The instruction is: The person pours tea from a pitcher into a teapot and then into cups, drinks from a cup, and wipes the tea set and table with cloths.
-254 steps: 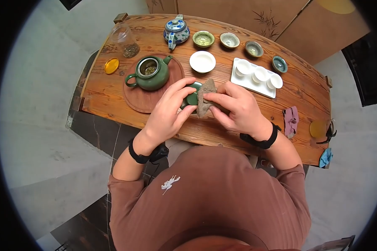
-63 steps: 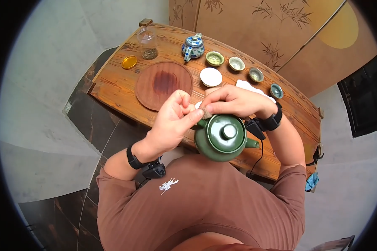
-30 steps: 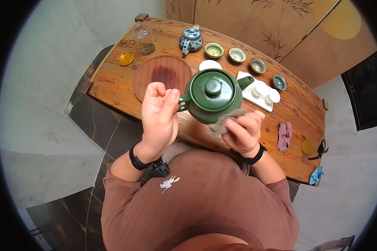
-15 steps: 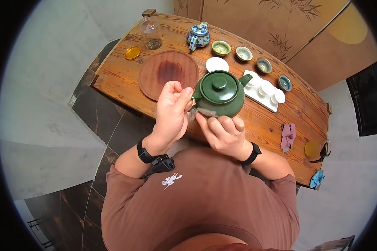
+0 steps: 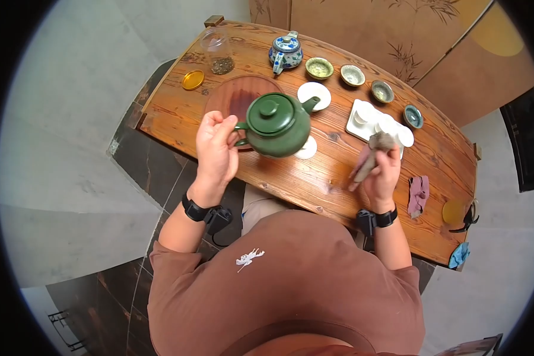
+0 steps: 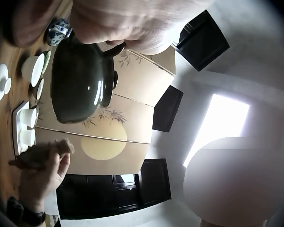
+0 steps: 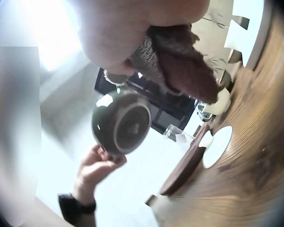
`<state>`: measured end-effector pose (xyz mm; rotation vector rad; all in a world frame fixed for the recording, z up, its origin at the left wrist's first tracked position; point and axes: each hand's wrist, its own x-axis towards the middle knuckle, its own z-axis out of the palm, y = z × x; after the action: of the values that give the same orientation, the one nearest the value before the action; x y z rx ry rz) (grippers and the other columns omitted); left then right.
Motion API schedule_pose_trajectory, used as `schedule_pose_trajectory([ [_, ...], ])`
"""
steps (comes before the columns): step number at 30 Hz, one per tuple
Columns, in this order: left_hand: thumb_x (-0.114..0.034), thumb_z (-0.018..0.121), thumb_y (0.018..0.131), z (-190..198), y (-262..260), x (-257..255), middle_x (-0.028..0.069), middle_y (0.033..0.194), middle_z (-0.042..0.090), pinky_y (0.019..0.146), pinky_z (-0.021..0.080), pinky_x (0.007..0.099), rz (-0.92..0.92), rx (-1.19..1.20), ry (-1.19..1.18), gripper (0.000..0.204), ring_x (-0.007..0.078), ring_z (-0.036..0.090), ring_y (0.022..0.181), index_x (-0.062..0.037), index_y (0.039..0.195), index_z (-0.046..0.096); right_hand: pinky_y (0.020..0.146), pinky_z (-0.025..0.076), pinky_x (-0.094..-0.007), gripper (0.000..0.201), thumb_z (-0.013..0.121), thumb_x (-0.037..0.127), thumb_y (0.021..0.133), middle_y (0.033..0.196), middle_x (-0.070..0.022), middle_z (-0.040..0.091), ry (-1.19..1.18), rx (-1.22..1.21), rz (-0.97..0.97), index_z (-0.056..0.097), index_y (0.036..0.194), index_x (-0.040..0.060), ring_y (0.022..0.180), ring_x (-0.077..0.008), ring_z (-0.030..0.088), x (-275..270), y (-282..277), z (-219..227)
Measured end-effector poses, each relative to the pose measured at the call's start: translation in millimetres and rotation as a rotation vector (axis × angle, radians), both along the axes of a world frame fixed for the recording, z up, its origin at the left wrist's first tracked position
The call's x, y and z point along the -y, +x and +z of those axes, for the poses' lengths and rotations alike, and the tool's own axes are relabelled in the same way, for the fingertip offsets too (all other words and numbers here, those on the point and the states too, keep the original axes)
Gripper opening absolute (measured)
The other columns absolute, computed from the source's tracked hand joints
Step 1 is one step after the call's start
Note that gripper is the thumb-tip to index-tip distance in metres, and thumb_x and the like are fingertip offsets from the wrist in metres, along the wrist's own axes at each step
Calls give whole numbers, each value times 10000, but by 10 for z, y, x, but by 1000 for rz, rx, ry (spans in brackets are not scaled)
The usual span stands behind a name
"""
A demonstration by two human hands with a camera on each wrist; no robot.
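Between the green teapot, suspended in the left grip, and the right grip, filled with a grey cloth, an open lane is left in the air. Under that lane, bare wood is offered by the surface near its front edge. Straight below the teapot, passage is hindered by the round wooden board and the white lid. Beyond, the way is obstructed by the white bowl, the white tray with cups and a row of small bowls. Rightward, low movement is impeded by the pink cloth and the pitcher.
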<state>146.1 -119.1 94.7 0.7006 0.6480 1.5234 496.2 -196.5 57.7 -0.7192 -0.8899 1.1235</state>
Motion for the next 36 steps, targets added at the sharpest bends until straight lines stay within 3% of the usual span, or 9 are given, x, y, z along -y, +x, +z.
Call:
schedule_pose_trajectory([
  [5, 61, 620, 974, -171, -195, -325, -30, 708, 467, 588, 399, 254, 135, -80, -21, 264, 61, 392, 549, -133, 975, 441, 803, 588, -403, 400, 452, 294, 1033, 1077, -144, 705, -349, -514, -33, 622, 1277, 26, 910, -241, 680, 32, 260, -292],
  [9, 24, 618, 985, -337, -400, -527, -28, 672, 428, 635, 421, 277, 236, -152, -59, 237, 81, 388, 528, -133, 927, 451, 825, 595, -419, 458, 446, 381, 1059, 1117, -124, 738, -207, -553, 336, 645, 1254, 17, 896, -254, 712, 26, 431, -730],
  [10, 35, 616, 975, -340, -422, -559, -20, 666, 439, 595, 404, 271, 289, -149, -83, 240, 86, 395, 524, -124, 900, 453, 781, 602, -400, 413, 473, 354, 1062, 1036, -113, 733, -356, -525, 141, 649, 1225, 18, 817, -246, 706, 66, 292, -533],
  [13, 44, 618, 969, -488, -620, -660, -21, 719, 482, 560, 417, 237, 312, -105, -57, 248, 70, 432, 544, -127, 914, 448, 741, 606, -375, 357, 505, 301, 1054, 982, -119, 715, -374, -451, 217, 624, 1230, 14, 819, -243, 704, 53, 284, -654],
  [14, 45, 617, 970, -500, -654, -667, -22, 716, 480, 558, 415, 235, 344, -111, -65, 247, 69, 431, 543, -126, 912, 449, 716, 609, -359, 321, 508, 229, 1041, 1001, -127, 700, -226, -375, 366, 588, 1262, 9, 843, -251, 709, 16, 293, -650],
  [22, 48, 607, 978, -534, -1074, -411, -18, 681, 454, 557, 413, 236, 568, -102, -54, 239, 68, 410, 531, -118, 910, 449, 902, 572, -311, 391, 562, 52, 1005, 1211, -95, 688, -427, 142, 209, 558, 1392, -7, 1062, -166, 677, -350, -300, 49],
  [25, 27, 614, 986, -500, -1250, -231, -21, 640, 430, 585, 381, 283, 620, -120, -69, 227, 79, 373, 508, -122, 891, 470, 896, 564, -296, 350, 573, 73, 1022, 1166, -85, 706, -230, 282, 470, 586, 1364, -2, 1026, -154, 686, -777, -662, 341],
  [28, 32, 603, 992, -440, -1350, -92, -25, 644, 409, 606, 377, 274, 645, -110, -93, 237, 77, 356, 515, -128, 890, 462, 861, 581, -308, 318, 600, 118, 1035, 1006, -68, 725, 32, 909, 297, 612, 1343, 37, 932, -123, 700, -1276, -996, 499],
  [36, 27, 617, 998, -433, -1389, -208, -32, 663, 436, 591, 353, 256, 564, -104, -130, 234, 70, 372, 531, -130, 913, 466, 858, 580, -262, 333, 588, 108, 1032, 1203, -57, 704, -306, 177, 544, 604, 1344, -6, 1002, -110, 684, -1422, -1153, 512],
])
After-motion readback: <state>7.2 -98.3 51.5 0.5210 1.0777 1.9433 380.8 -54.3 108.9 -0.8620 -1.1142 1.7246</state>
